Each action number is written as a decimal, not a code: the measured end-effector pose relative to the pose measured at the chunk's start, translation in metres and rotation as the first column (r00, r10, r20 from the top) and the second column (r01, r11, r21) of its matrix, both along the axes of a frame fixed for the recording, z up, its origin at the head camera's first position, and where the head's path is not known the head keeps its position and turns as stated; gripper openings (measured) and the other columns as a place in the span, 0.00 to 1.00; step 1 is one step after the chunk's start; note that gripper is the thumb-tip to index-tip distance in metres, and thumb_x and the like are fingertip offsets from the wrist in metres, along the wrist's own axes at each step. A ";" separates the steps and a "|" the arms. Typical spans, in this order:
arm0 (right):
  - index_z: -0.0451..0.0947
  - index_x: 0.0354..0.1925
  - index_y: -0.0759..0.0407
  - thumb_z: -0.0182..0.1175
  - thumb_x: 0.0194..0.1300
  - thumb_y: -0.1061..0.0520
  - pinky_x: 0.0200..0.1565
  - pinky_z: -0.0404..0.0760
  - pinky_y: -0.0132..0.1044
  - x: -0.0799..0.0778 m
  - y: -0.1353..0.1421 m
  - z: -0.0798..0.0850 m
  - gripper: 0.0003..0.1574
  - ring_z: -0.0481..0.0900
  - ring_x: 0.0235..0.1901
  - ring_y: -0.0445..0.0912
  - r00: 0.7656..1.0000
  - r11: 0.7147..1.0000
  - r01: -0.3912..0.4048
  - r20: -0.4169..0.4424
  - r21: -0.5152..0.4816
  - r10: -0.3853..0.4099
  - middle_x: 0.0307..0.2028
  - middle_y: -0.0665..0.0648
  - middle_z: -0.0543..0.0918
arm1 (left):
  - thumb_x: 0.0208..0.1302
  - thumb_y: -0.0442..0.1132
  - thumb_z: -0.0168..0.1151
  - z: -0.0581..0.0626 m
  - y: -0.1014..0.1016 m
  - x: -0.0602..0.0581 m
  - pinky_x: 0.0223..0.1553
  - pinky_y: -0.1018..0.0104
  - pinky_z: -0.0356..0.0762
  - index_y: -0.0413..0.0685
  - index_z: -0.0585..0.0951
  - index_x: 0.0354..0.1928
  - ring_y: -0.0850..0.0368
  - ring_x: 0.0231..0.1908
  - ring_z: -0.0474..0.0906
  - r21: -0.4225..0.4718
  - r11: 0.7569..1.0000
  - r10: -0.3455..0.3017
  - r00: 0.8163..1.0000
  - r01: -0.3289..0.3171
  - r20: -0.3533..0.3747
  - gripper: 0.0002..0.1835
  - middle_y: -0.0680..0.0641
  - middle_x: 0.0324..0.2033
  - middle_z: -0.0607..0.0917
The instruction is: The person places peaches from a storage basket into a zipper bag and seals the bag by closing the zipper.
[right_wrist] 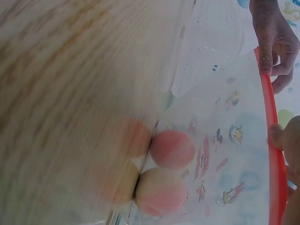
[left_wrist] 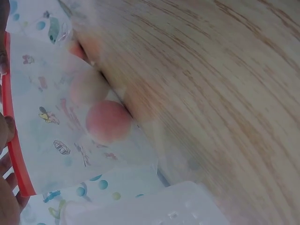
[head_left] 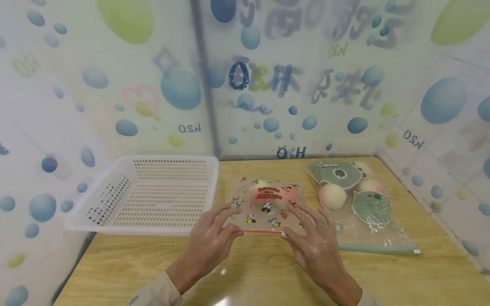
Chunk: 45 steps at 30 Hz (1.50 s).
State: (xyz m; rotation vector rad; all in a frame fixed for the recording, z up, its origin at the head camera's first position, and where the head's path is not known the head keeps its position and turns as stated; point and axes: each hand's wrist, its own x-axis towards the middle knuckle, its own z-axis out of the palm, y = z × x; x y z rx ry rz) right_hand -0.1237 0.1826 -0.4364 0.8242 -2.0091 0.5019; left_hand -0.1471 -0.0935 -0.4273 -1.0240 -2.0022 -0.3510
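A clear zip bag [head_left: 264,219] printed with small cartoon figures is at the middle of the table, a red zip strip [head_left: 262,231] along its near edge. Two pink-and-cream peaches [right_wrist: 172,149] sit inside, at the end away from the strip. My left hand [head_left: 210,238] pinches the strip towards its left end. With thumb on one face and fingers behind, my right hand [head_left: 317,242] pinches the strip further right. The wrist views show the bag raised at its strip, the peaches down by the tabletop.
A white perforated plastic basket [head_left: 212,187] stands at the left. To the right lies a larger clear zip bag [head_left: 363,236] with green cartoon faces and several peaches [head_left: 332,196] in it. Behind the wooden table [head_left: 252,272] hangs a bubble-patterned curtain [head_left: 264,127].
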 end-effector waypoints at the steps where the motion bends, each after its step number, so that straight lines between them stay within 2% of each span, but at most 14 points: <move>1: 0.90 0.33 0.54 0.49 0.80 0.45 0.67 0.53 0.62 0.000 0.001 0.000 0.28 0.73 0.60 0.65 1.000 1.000 0.002 0.002 0.003 -0.002 0.61 0.63 0.79 | 0.74 0.44 0.57 0.000 0.000 0.000 0.48 0.50 0.81 0.46 0.84 0.29 0.42 0.56 0.79 0.001 1.000 0.001 1.000 -0.001 -0.002 0.15 0.43 0.51 0.84; 8: 0.90 0.33 0.55 0.48 0.80 0.44 0.67 0.55 0.63 0.001 0.005 -0.001 0.30 0.72 0.61 0.65 1.000 1.000 0.019 0.014 0.015 -0.019 0.60 0.64 0.79 | 0.78 0.46 0.52 -0.001 -0.002 0.000 0.47 0.48 0.82 0.46 0.83 0.29 0.41 0.55 0.79 0.010 1.000 0.002 1.000 -0.002 -0.012 0.19 0.43 0.50 0.84; 15: 0.90 0.34 0.56 0.48 0.80 0.44 0.67 0.56 0.64 0.001 0.010 -0.002 0.29 0.73 0.60 0.66 1.000 1.000 0.027 0.004 0.009 -0.027 0.60 0.64 0.79 | 0.74 0.45 0.56 0.000 -0.003 -0.001 0.50 0.48 0.80 0.45 0.83 0.30 0.41 0.56 0.79 0.002 1.000 0.009 1.000 -0.009 0.003 0.15 0.43 0.52 0.84; 25: 0.90 0.36 0.56 0.48 0.81 0.43 0.68 0.54 0.62 0.004 0.017 -0.003 0.30 0.72 0.60 0.65 0.998 0.999 0.042 0.035 0.016 -0.043 0.65 0.63 0.76 | 0.76 0.46 0.54 -0.003 -0.007 -0.001 0.49 0.48 0.81 0.46 0.83 0.30 0.41 0.55 0.79 0.006 1.000 0.018 1.000 -0.018 -0.002 0.17 0.43 0.51 0.84; 32: 0.90 0.36 0.56 0.47 0.81 0.43 0.67 0.55 0.62 0.006 0.020 -0.004 0.31 0.72 0.60 0.66 0.997 0.998 0.055 0.054 0.027 -0.056 0.63 0.64 0.77 | 0.76 0.45 0.54 -0.002 -0.008 -0.001 0.49 0.46 0.80 0.45 0.82 0.29 0.40 0.54 0.79 0.011 1.000 0.008 1.000 -0.008 -0.010 0.17 0.42 0.51 0.84; 39: 0.90 0.35 0.55 0.48 0.80 0.43 0.67 0.56 0.60 0.006 0.026 -0.005 0.30 0.74 0.58 0.66 0.998 0.998 0.060 0.017 0.016 -0.061 0.60 0.65 0.79 | 0.76 0.44 0.54 -0.002 -0.007 -0.001 0.51 0.46 0.80 0.45 0.82 0.29 0.40 0.54 0.79 0.019 1.000 -0.006 1.000 0.006 -0.012 0.17 0.42 0.50 0.84; 45: 0.90 0.35 0.56 0.51 0.79 0.45 0.66 0.57 0.60 0.004 0.031 -0.005 0.27 0.75 0.56 0.66 0.998 0.999 0.049 -0.037 0.010 -0.048 0.57 0.66 0.81 | 0.69 0.42 0.60 -0.001 -0.008 -0.001 0.51 0.46 0.80 0.45 0.82 0.29 0.40 0.54 0.79 0.016 1.000 0.004 1.000 -0.004 0.009 0.12 0.42 0.50 0.84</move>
